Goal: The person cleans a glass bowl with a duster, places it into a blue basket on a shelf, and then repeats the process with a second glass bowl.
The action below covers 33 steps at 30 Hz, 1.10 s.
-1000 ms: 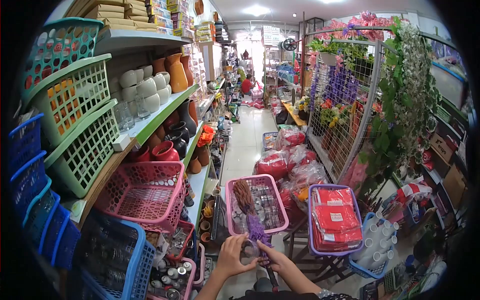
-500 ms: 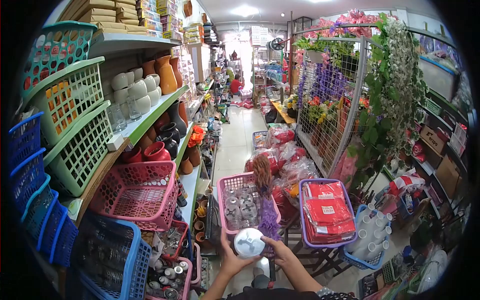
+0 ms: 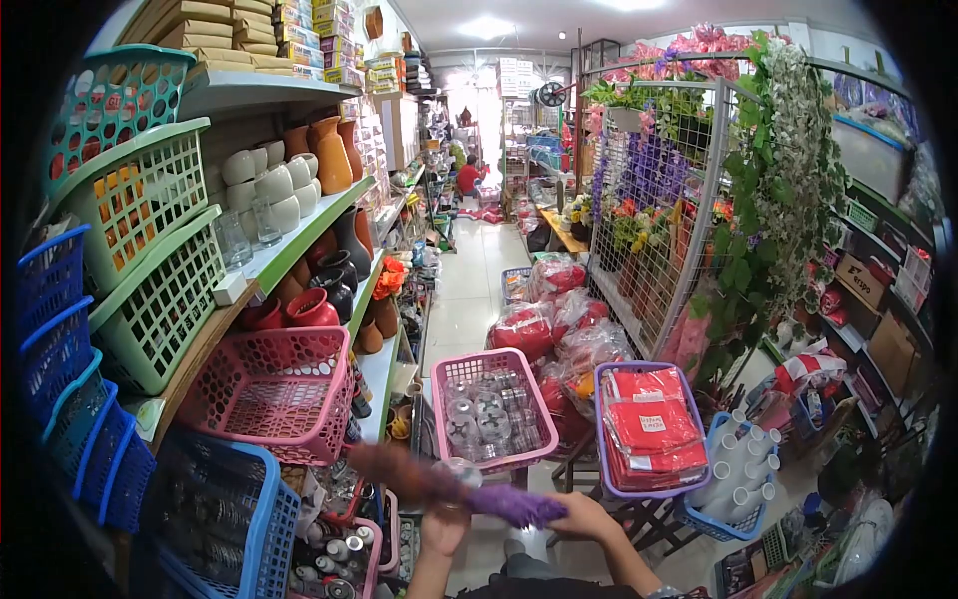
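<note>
My right hand [image 3: 587, 519] is closed around a feather duster with a purple part [image 3: 514, 504] near the fingers and a brown end smeared by motion. The duster lies across the front of a round glass jar [image 3: 461, 469], which my left hand [image 3: 446, 527] grips from below. Much of the jar and the left fingertips are hidden behind the duster. Just beyond the hands stands a pink basket [image 3: 548, 431] holding several clear glass jars [image 3: 489, 414].
To the right is a purple basket [image 3: 601, 439] of red packets, beside a blue basket [image 3: 733, 521] of white vases. A pink basket [image 3: 274, 444] and a blue basket [image 3: 267, 519] stand left, near shelves of pots. A person in red [image 3: 468, 178] is far down the aisle.
The duster has swung from upright to nearly level, its brown end now leftward over the jar. My right hand has moved slightly right, away from the jar; my left hand still holds it.
</note>
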Tool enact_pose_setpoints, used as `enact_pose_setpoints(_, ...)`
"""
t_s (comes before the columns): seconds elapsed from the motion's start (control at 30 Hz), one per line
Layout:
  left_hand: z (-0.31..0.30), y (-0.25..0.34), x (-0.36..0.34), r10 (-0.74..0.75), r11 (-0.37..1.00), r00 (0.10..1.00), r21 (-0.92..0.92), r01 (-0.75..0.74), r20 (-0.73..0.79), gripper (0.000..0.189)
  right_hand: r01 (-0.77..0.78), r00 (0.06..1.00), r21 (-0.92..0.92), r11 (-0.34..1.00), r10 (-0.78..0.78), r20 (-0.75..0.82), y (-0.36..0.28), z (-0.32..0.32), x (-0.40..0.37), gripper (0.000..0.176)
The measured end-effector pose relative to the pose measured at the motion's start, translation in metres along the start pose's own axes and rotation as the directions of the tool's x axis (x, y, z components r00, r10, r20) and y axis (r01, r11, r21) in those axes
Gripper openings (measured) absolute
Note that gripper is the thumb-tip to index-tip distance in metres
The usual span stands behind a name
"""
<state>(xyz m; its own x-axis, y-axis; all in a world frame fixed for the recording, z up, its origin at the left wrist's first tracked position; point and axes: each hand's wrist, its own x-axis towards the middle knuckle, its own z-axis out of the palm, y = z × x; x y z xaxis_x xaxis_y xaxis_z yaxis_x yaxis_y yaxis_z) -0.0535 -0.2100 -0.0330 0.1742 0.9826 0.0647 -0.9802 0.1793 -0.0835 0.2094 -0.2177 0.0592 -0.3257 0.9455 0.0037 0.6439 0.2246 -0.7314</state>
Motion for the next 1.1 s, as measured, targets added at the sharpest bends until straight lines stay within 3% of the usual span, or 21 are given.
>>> enact_pose_setpoints(0.03, -0.008, 0.008, -0.004, 0.024, 0.999, 0.975, 0.027, -0.030, 0.219, 0.037, -0.015, 0.996, -0.046, 0.999, 0.020, 0.090, 0.006, -0.003, -0.004, 0.046)
enact_pose_setpoints(0.07, 0.026, 0.000, -0.007, -0.043, 0.984, 0.949, 0.177, -0.013, 0.313, 0.042, -0.028, 0.983, -0.094, 0.995, 0.045, 0.179, 0.011, -0.002, -0.007, 0.044)
enact_pose_setpoints(0.13, 0.024, 0.001, -0.006, 0.131, 0.918, 0.991, 0.378, -0.117, -0.012, 0.043, -0.120, 0.988, -0.171, 0.978, 0.135, 0.081, 0.017, 0.004, -0.012, 0.040)
enact_pose_setpoints(0.2, 0.027, -0.006, -0.006, 0.229, 0.942, 0.972, 0.262, -0.208, -0.052, 0.042, -0.252, 0.966, -0.250, 0.935, 0.231, -0.112, 0.010, 0.007, -0.016, 0.038)
enact_pose_setpoints(0.27, 0.011, 0.000, -0.007, 0.212, 0.956, 0.976, 0.218, -0.199, -0.041, 0.043, -0.247, 0.966, -0.226, 0.942, 0.222, -0.132, 0.021, 0.015, -0.022, 0.037)
enact_pose_setpoints(0.33, -0.004, 0.011, -0.001, -0.083, 0.995, 0.953, 0.082, 0.062, 0.290, 0.049, -0.054, 0.994, -0.213, 0.976, 0.073, 0.081, 0.033, 0.020, -0.026, 0.037)
enact_pose_setpoints(0.4, 0.005, 0.007, -0.005, -0.083, 0.990, 0.968, 0.130, 0.053, 0.239, 0.047, -0.083, 0.993, -0.236, 0.968, 0.100, 0.061, 0.029, 0.019, -0.027, 0.037)
enact_pose_setpoints(0.47, 0.044, -0.014, -0.006, 0.218, 0.945, 0.975, 0.256, -0.201, -0.041, 0.038, -0.338, 0.938, -0.148, 0.929, 0.321, -0.129, 0.010, 0.009, -0.027, 0.037)
enact_pose_setpoints(0.53, 0.020, -0.003, -0.003, 0.183, 0.937, 0.983, 0.308, -0.164, -0.033, 0.039, -0.316, 0.942, -0.142, 0.938, 0.293, -0.161, 0.020, 0.015, -0.026, 0.037)
enact_pose_setpoints(0.6, -0.003, 0.006, 0.002, -0.004, 0.979, 0.986, 0.200, -0.031, 0.169, 0.049, -0.063, 0.998, -0.268, 0.961, 0.057, -0.030, 0.025, 0.021, -0.027, 0.035)
enact_pose_setpoints(0.63, -0.006, 0.006, 0.006, -0.086, 0.987, 0.892, -0.084, 0.137, 0.443, 0.051, -0.055, 0.994, -0.308, 0.950, 0.081, 0.073, 0.009, 0.013, -0.027, 0.036)
enact_pose_setpoints(0.67, 0.011, -0.002, 0.004, -0.088, 0.987, 0.894, -0.085, 0.139, 0.440, 0.051, -0.058, 0.994, -0.307, 0.950, 0.084, 0.073, 0.000, 0.012, -0.022, 0.036)
enact_pose_setpoints(0.73, 0.039, -0.014, -0.005, 0.107, 0.979, 0.994, 0.174, -0.104, -0.010, 0.040, -0.282, 0.959, -0.288, 0.915, 0.259, -0.113, -0.011, 0.012, -0.015, 0.037)
enact_pose_setpoints(0.8, 0.016, -0.006, -0.004, 0.078, 0.991, 0.997, 0.112, -0.074, -0.030, 0.040, -0.284, 0.957, -0.249, 0.926, 0.255, -0.142, -0.002, 0.021, -0.014, 0.037)
enact_pose_setpoints(0.87, -0.021, 0.008, 0.000, -0.035, 0.998, 0.991, 0.051, 0.029, 0.131, 0.048, -0.071, 0.997, -0.301, 0.951, 0.078, 0.013, 0.004, 0.027, -0.016, 0.036)
enact_pose_setpoints(0.9, -0.044, 0.017, 0.008, -0.181, 0.966, 0.884, -0.089, 0.241, 0.432, 0.054, -0.063, 0.994, -0.291, 0.955, 0.087, 0.071, -0.001, 0.025, -0.018, 0.037)
enact_pose_setpoints(0.93, -0.029, 0.014, 0.002, -0.181, 0.967, 0.885, -0.088, 0.241, 0.429, 0.054, -0.063, 0.994, -0.288, 0.956, 0.087, 0.072, -0.005, 0.022, -0.020, 0.037)
enact_pose_setpoints(0.97, 0.001, 0.006, -0.007, -0.067, 0.998, 0.979, 0.023, 0.064, 0.192, 0.052, -0.192, 0.981, -0.280, 0.941, 0.190, -0.034, -0.010, 0.017, -0.020, 0.037)
enact_pose_setpoints(1.0, 0.017, 0.001, -0.013, 0.093, 0.982, 0.995, 0.170, -0.085, -0.038, 0.050, -0.317, 0.947, -0.262, 0.911, 0.291, -0.136, -0.011, 0.015, -0.021, 0.037)
enact_pose_setpoints(1.07, 0.014, 0.007, -0.013, 0.082, 0.992, 0.994, 0.103, -0.074, -0.072, 0.050, -0.297, 0.951, -0.228, 0.927, 0.267, -0.156, 0.005, 0.015, -0.025, 0.036)
enact_pose_setpoints(1.1, 0.015, 0.009, -0.013, 0.063, 0.975, 0.998, 0.213, -0.058, -0.018, 0.051, -0.198, 0.980, -0.250, 0.948, 0.183, -0.081, 0.022, 0.020, -0.030, 0.036)
